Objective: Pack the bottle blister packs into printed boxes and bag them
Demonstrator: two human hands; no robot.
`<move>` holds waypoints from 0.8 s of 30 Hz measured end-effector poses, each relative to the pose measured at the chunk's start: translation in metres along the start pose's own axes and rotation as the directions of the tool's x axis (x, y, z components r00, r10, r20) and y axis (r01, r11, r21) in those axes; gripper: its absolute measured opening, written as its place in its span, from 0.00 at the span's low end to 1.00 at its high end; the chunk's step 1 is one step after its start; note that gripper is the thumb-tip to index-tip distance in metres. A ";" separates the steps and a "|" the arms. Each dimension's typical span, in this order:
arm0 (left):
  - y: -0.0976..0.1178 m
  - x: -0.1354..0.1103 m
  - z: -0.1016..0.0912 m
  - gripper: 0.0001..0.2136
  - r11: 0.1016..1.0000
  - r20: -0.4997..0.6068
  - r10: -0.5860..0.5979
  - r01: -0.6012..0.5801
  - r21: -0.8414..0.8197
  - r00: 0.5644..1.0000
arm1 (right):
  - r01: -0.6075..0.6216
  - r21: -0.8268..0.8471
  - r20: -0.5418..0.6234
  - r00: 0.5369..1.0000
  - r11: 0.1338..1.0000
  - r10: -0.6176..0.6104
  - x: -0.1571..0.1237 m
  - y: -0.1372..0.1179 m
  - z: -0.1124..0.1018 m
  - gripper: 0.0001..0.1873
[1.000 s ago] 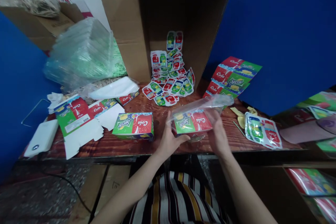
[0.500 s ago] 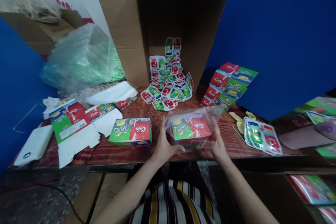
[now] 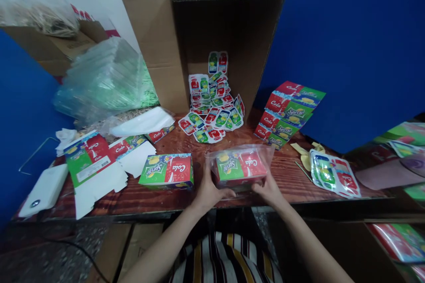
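A small green and red Sprite/Cola carton in a clear plastic bag (image 3: 239,166) sits at the front of the wooden table (image 3: 186,190). My left hand (image 3: 208,190) grips its left near corner, fingers curled round the bag. My right hand (image 3: 268,190) holds the right near side, fingers closed on the plastic. A second, unbagged carton (image 3: 167,170) lies on the table just left of my left hand.
An open cardboard box (image 3: 199,40) on its side spills several printed packets (image 3: 212,106). Flat unfolded cartons (image 3: 96,159) lie at the left, a stack of cartons (image 3: 288,110) leans at the right, more packets (image 3: 334,174) beyond it. A plastic-wrapped bundle (image 3: 106,75) sits at back left.
The bag's loose open end, first stretched up to the right, is now gathered down around the carton. Both hands have slid toward the near side of the carton.
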State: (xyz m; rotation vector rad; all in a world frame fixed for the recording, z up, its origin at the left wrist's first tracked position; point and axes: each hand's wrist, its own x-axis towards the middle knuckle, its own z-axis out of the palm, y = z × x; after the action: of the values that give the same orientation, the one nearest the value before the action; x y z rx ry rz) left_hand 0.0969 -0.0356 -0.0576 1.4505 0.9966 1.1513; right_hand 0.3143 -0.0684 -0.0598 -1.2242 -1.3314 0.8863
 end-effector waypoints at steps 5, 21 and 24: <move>0.025 0.011 0.005 0.53 0.993 0.021 0.092 -0.090 -0.072 0.996 | 0.039 0.016 -0.109 0.993 0.999 -0.037 0.014 -0.013 0.010 0.47; 0.026 0.008 0.004 0.56 0.990 0.006 0.110 -0.109 -0.092 0.994 | 0.088 0.028 -0.046 0.995 0.996 -0.087 0.017 -0.038 0.003 0.57; 0.018 0.012 0.011 0.50 0.990 -0.002 0.093 -0.093 -0.111 0.996 | 0.021 0.047 -0.042 0.999 0.999 -0.019 0.016 -0.020 0.014 0.50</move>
State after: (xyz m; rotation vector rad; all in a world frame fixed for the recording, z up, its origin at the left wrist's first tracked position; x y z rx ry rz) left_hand 0.1108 -0.0291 -0.0383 1.4215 0.8569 1.2515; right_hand 0.2993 -0.0545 -0.0393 -1.1841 -1.2807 0.8693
